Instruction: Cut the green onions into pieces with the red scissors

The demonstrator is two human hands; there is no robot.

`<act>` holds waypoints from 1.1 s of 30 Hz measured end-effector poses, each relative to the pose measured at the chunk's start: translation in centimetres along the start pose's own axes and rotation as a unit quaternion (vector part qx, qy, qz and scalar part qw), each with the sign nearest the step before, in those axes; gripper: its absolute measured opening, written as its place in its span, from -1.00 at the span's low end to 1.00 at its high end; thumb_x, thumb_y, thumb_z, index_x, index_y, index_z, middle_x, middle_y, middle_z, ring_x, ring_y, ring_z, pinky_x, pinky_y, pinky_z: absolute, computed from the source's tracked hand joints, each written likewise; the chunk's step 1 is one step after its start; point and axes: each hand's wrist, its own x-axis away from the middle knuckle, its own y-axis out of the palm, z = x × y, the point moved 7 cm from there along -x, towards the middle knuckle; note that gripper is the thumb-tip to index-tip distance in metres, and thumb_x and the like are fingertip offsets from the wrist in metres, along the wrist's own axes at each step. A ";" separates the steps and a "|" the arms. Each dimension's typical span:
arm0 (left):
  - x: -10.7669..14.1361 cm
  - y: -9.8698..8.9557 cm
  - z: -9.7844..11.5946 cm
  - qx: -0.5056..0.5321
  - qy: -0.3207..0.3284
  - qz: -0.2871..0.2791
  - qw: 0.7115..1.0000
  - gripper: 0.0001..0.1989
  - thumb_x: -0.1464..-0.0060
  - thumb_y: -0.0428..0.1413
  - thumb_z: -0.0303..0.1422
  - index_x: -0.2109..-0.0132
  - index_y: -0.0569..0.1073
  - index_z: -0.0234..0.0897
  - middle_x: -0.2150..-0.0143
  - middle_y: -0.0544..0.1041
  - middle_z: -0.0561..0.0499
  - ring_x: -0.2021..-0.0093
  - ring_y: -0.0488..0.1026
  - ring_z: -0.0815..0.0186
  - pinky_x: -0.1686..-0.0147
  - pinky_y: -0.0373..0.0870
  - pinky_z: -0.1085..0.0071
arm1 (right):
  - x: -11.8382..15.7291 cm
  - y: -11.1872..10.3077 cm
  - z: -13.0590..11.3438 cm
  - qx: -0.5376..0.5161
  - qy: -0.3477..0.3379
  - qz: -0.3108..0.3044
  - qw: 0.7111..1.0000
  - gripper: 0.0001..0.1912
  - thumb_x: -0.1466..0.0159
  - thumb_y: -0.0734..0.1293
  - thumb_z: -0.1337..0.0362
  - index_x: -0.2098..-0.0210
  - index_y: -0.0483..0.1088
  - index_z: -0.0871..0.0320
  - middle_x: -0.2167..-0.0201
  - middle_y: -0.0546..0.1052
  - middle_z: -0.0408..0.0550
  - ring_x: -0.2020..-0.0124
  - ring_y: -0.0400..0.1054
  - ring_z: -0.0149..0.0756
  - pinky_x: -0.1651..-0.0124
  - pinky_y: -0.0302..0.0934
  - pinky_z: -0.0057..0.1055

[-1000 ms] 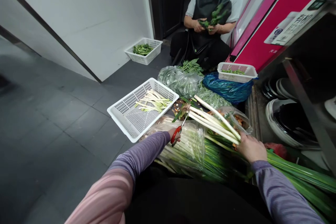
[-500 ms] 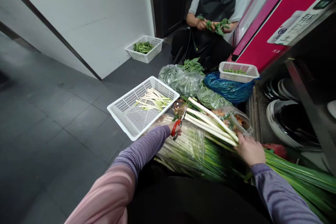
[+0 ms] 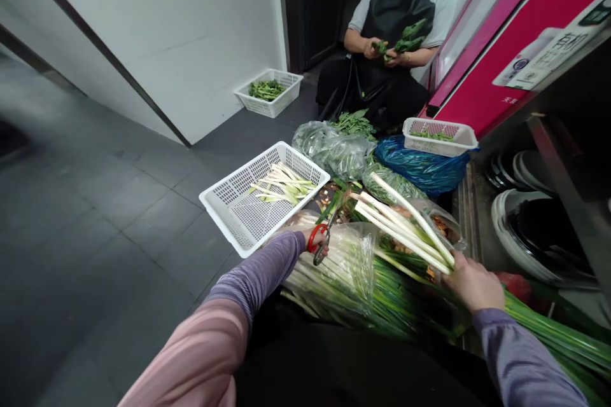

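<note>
My left hand [image 3: 318, 243] is closed around scissors [image 3: 321, 239] with red handles, their blades pointing up and away over scraps on the floor. My right hand [image 3: 475, 283] is wrapped round a bunch of scallions [image 3: 405, 226], white ends toward the scissors, long green leaves trailing off to the lower right. A gap shows between the blades and the white ends. Below my hands lies a bigger pile of scallions [image 3: 334, 273], partly covered by clear plastic. Left of the scissors, a white slotted basket [image 3: 229, 219] holds cut white scallion pieces [image 3: 281, 183].
A co-worker [image 3: 396, 19] sits opposite, holding leafy greens [image 3: 410, 37]. Bagged greens [image 3: 334, 147], a blue bag [image 3: 420, 168] and a small white basket [image 3: 439, 145] stand between us. Another basket [image 3: 272, 102] sits by the wall. Buckets [image 3: 506, 235] are under a shelf at right.
My right hand has drawn the scallions to the right, away from the scissors. The scissors stay near the same spot. The co-worker's hands have shifted on the greens.
</note>
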 end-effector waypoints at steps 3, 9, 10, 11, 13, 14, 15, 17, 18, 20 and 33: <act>-0.4 -0.5 -0.4 0.019 -0.012 -0.002 1.000 -0.88 0.10 0.03 -0.65 0.37 0.38 -0.44 0.50 0.51 -0.07 0.46 0.53 0.26 0.43 0.47 0.41 | 0.0 0.1 0.0 -0.004 -0.014 0.000 1.000 -0.56 -0.31 0.21 0.12 -0.08 0.31 0.26 0.18 0.53 0.15 0.14 0.45 -0.06 0.19 0.22 -0.28; 0.5 -0.7 1.5 0.008 0.021 -0.010 1.000 -0.88 -0.01 0.01 -0.65 0.40 0.37 -0.40 0.52 0.48 0.00 0.51 0.48 0.35 0.47 0.42 0.48 | 0.2 1.2 -0.6 -0.009 -0.070 0.007 0.997 -0.59 -0.28 0.23 0.20 -0.07 0.33 0.25 0.20 0.54 0.13 0.14 0.45 -0.10 0.16 0.23 -0.30; 0.6 -0.7 1.8 -0.001 0.028 -0.016 0.999 -0.88 -0.04 0.03 -0.63 0.41 0.36 -0.40 0.54 0.47 0.00 0.54 0.45 0.37 0.49 0.41 0.49 | 0.2 1.3 -0.6 -0.012 -0.073 0.010 0.997 -0.59 -0.27 0.23 0.20 -0.07 0.33 0.25 0.19 0.54 0.13 0.13 0.45 -0.10 0.15 0.23 -0.30; 0.7 -0.8 2.0 -0.009 0.039 -0.016 0.999 -0.87 -0.06 0.05 -0.59 0.43 0.36 -0.39 0.56 0.46 0.02 0.58 0.41 0.40 0.53 0.38 0.50 | 0.1 1.5 -0.5 -0.014 -0.074 0.010 0.997 -0.58 -0.27 0.23 0.20 -0.07 0.33 0.25 0.19 0.54 0.13 0.13 0.45 -0.10 0.15 0.23 -0.30; 0.7 -1.2 2.5 -0.023 0.069 -0.008 0.997 -0.83 -0.11 0.09 -0.52 0.45 0.33 -0.37 0.61 0.40 0.08 0.66 0.31 0.46 0.62 0.30 0.54 | 0.0 1.7 -0.3 -0.017 -0.070 0.001 0.997 -0.57 -0.28 0.22 0.16 -0.08 0.33 0.24 0.20 0.54 0.13 0.14 0.46 -0.09 0.16 0.24 -0.30; 0.6 -1.4 2.7 -0.030 0.082 -0.006 0.996 -0.80 -0.13 0.10 -0.48 0.46 0.32 -0.36 0.63 0.36 0.11 0.69 0.25 0.48 0.66 0.24 0.56 | -0.1 1.8 -0.1 -0.016 -0.066 -0.006 0.998 -0.56 -0.29 0.22 0.15 -0.08 0.33 0.25 0.21 0.54 0.13 0.15 0.46 -0.08 0.17 0.25 -0.29; 0.5 -1.6 2.8 -0.037 0.089 -0.004 0.995 -0.77 -0.15 0.10 -0.44 0.47 0.32 -0.35 0.65 0.32 0.13 0.71 0.20 0.50 0.69 0.18 0.57 | -0.1 1.8 0.0 -0.014 -0.060 -0.012 0.998 -0.55 -0.29 0.21 0.14 -0.09 0.33 0.25 0.21 0.54 0.13 0.16 0.46 -0.07 0.17 0.25 -0.28; 0.3 -1.8 2.5 -0.039 0.079 0.000 0.996 -0.74 -0.17 0.09 -0.41 0.49 0.32 -0.35 0.68 0.29 0.14 0.73 0.16 0.51 0.72 0.12 0.58 | -0.3 1.6 0.1 -0.008 -0.048 -0.012 0.999 -0.55 -0.29 0.22 0.15 -0.09 0.33 0.26 0.20 0.54 0.15 0.17 0.46 -0.06 0.17 0.26 -0.27; 0.1 -1.8 2.1 -0.036 0.065 0.001 0.997 -0.74 -0.17 0.10 -0.42 0.49 0.32 -0.36 0.68 0.30 0.13 0.73 0.18 0.50 0.72 0.13 0.58 | -0.3 1.3 0.2 -0.006 -0.041 -0.007 0.999 -0.56 -0.28 0.22 0.16 -0.08 0.34 0.26 0.20 0.54 0.16 0.17 0.46 -0.05 0.18 0.26 -0.26; 0.1 -1.6 1.1 -0.030 0.031 0.003 0.999 -0.77 -0.14 0.11 -0.45 0.48 0.33 -0.38 0.66 0.37 0.07 0.69 0.29 0.45 0.67 0.22 0.56 | -0.4 0.7 0.3 -0.013 -0.033 0.008 0.999 -0.56 -0.28 0.22 0.17 -0.08 0.34 0.25 0.18 0.54 0.17 0.17 0.46 -0.06 0.18 0.27 -0.27; 11.8 4.9 8.1 0.238 0.357 -0.047 0.902 -0.57 -0.01 0.28 -0.11 0.15 0.43 -0.38 0.27 0.55 -0.13 0.21 0.51 0.22 0.27 0.45 0.37 | 4.4 -3.1 -10.2 -0.306 -0.144 0.039 0.940 -0.48 -0.11 0.28 0.22 -0.07 0.31 0.17 0.22 0.57 -0.01 0.24 0.46 -0.18 0.17 0.29 -0.37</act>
